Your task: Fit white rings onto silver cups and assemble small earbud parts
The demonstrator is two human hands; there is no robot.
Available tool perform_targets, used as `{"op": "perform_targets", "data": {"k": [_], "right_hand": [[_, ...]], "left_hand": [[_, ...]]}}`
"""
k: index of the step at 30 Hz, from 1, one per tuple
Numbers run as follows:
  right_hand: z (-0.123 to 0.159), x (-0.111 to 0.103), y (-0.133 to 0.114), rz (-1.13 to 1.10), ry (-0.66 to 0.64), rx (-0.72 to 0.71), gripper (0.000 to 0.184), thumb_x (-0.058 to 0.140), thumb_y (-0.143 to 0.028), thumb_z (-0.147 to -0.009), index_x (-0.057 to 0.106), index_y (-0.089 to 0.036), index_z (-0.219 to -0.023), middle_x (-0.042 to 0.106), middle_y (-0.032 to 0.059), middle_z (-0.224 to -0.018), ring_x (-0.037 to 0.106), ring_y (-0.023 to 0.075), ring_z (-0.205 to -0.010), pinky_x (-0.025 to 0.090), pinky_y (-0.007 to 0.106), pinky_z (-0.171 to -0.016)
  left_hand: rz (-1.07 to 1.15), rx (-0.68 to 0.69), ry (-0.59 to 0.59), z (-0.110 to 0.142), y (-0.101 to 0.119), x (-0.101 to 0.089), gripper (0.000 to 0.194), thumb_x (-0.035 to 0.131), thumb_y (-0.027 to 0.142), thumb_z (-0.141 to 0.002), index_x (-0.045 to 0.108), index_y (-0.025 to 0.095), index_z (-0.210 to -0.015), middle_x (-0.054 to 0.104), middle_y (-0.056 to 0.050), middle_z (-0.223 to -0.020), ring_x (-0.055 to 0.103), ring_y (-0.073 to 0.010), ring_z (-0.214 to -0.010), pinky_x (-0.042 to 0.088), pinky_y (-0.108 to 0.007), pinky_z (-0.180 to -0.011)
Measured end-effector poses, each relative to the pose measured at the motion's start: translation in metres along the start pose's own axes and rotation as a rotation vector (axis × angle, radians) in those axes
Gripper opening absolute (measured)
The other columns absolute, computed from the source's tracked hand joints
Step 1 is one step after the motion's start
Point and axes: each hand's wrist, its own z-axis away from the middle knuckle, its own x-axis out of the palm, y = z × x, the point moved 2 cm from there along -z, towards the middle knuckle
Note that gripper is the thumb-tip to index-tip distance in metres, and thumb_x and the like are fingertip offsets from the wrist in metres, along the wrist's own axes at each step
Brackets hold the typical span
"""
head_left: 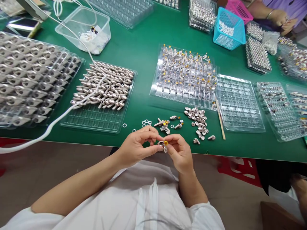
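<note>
Just off the table's front edge, my left hand [137,145] pinches a small earbud shell [161,143] between thumb and fingertips. My right hand [179,152] meets it from the other side, its thumb and forefinger closed at the yellow flex strip [166,143] that sticks out of the same earbud. Fingers hide part of the piece. On the green table beyond my hands lies a small group of earbud parts [164,124] with yellow strips. White rings [146,122] lie left of them, and a pile of loose earbud caps [198,119] lies to the right.
A tray of beige earbud stems [103,84] and a larger tray of shells [26,76] stand left, a white cable [57,119] crossing them. Ahead is a clear tray of earbud parts [184,72]. A wooden stick [221,123] lies right; another person's hands [281,20] are at far right.
</note>
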Motion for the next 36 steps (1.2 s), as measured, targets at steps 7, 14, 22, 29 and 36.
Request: {"op": "perform_targets", "data": {"k": [7,14,22,29,36], "right_hand": [[-0.002,-0.009,-0.012,0.152,-0.037,-0.132,0.013,0.069,-0.028,-0.088,0.07,-0.024,-0.1,0.061,0.0023,-0.093,0.059,0.014,-0.08,0.05,0.026,-0.07],[0.0,-0.006,-0.009,0.293,0.067,-0.153,0.005,0.065,-0.026,-0.09,0.069,-0.022,-0.091,0.063,0.0026,-0.087,0.058,0.0143,-0.075,0.045,0.026,-0.062],[0.006,-0.001,-0.004,0.347,0.154,-0.205,0.006,0.063,-0.025,-0.091,0.067,-0.021,-0.09,0.063,0.0031,-0.086,0.059,0.0145,-0.073,0.049,0.027,-0.065],[0.008,0.007,-0.007,0.444,0.125,-0.374,0.008,0.062,-0.015,-0.09,0.065,-0.022,-0.093,0.064,0.0025,-0.084,0.061,0.0156,-0.078,0.051,0.028,-0.066],[0.008,-0.001,-0.017,0.725,-0.004,-0.666,0.026,0.056,-0.007,-0.09,0.061,-0.022,-0.112,0.066,0.0075,-0.093,0.061,0.0183,-0.081,0.054,0.033,-0.07]], "left_hand": [[-0.21,0.059,-0.017,0.003,0.004,0.001,0.012,0.07,0.019,-0.081,0.075,0.015,-0.091,0.075,-0.008,-0.097,0.068,-0.0146,-0.08,0.055,-0.02,-0.065],[-0.203,-0.099,-0.083,0.002,0.005,0.004,0.018,0.065,0.029,-0.087,0.072,0.016,-0.098,0.076,-0.003,-0.087,0.069,-0.0132,-0.073,0.055,-0.021,-0.069],[-0.256,-0.053,-0.011,0.001,0.004,0.012,0.015,0.059,0.02,-0.083,0.07,0.015,-0.091,0.072,-0.002,-0.081,0.064,-0.012,-0.071,0.053,-0.02,-0.068],[-0.263,-0.066,0.096,0.0,0.003,0.016,0.017,0.059,0.022,-0.08,0.07,0.014,-0.089,0.068,-0.002,-0.072,0.064,-0.0127,-0.065,0.052,-0.021,-0.063],[-0.14,-0.136,0.061,0.0,0.001,0.015,0.021,0.06,0.025,-0.082,0.073,0.013,-0.094,0.073,-0.005,-0.079,0.067,-0.0142,-0.07,0.055,-0.022,-0.065]]}}
